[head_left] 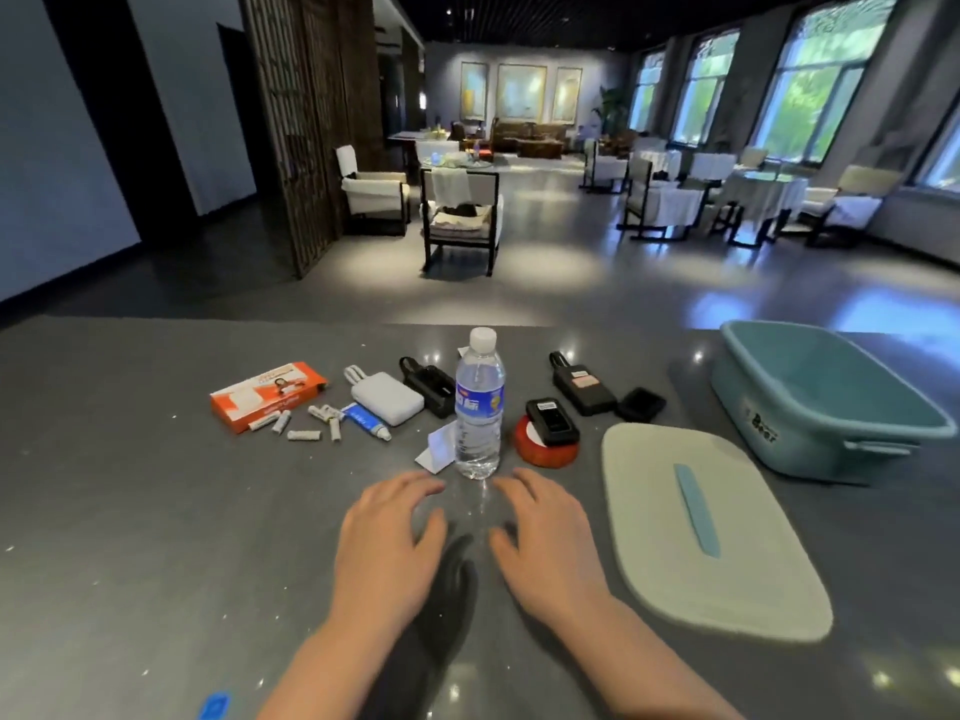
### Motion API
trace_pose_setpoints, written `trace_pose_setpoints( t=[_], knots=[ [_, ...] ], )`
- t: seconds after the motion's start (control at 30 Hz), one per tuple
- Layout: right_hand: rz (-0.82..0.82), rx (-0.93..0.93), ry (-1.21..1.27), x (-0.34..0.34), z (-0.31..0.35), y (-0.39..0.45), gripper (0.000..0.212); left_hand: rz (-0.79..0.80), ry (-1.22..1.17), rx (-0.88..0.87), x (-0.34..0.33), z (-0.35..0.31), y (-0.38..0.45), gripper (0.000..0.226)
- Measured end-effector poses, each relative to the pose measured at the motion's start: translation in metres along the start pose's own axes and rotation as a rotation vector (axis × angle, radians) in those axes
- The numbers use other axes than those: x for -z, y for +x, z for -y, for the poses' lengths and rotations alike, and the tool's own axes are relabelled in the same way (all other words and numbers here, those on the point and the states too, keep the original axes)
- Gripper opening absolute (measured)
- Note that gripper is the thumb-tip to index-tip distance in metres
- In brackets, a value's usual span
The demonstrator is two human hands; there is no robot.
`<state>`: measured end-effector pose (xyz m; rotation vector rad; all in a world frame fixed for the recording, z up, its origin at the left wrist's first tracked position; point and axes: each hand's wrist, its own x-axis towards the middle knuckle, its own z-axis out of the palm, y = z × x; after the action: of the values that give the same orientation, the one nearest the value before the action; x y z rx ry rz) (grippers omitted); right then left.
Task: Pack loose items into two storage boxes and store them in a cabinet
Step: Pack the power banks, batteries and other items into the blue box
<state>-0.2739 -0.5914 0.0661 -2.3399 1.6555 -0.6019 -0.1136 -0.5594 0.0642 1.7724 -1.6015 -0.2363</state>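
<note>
One teal storage box (826, 402) sits open at the far right of the grey table (130, 537), and its pale lid (701, 527) with a teal handle strip lies flat just in front of it. The loose items lie in a row left of the box: one orange carton (265, 394), about seven small white cylinders (304, 434) scattered beside it, one small blue-and-white tube (370, 421), one white power bank (387, 397), three black handheld devices (582, 389), one small black case (641, 404), one red tape roll (545, 449) with one of the devices resting on it, and one upright water bottle (479, 407) beside a folded paper slip (436, 449).

Both hands rest palm down on the table just in front of the bottle, near each other but apart. The left hand (389, 543) and the right hand (545, 543) each have loosely spread, relaxed fingers holding nothing, the fingertips pointing toward the bottle.
</note>
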Motion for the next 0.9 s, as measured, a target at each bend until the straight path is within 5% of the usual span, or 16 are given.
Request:
trace_pose_setpoints(
  t=[0.6, 0.9],
  knots=[
    [-0.204, -0.455, -0.085, 0.069, -0.15, -0.019, 0.051, 0.295, -0.119, -0.325, -0.118, -0.106, 0.066, 0.027],
    [-0.312, -0.484, -0.135, 0.127, -0.291, 0.007, 0.06, 0.425, -0.114, -0.236, -0.233, -0.179, 0.049, 0.03]
  ],
)
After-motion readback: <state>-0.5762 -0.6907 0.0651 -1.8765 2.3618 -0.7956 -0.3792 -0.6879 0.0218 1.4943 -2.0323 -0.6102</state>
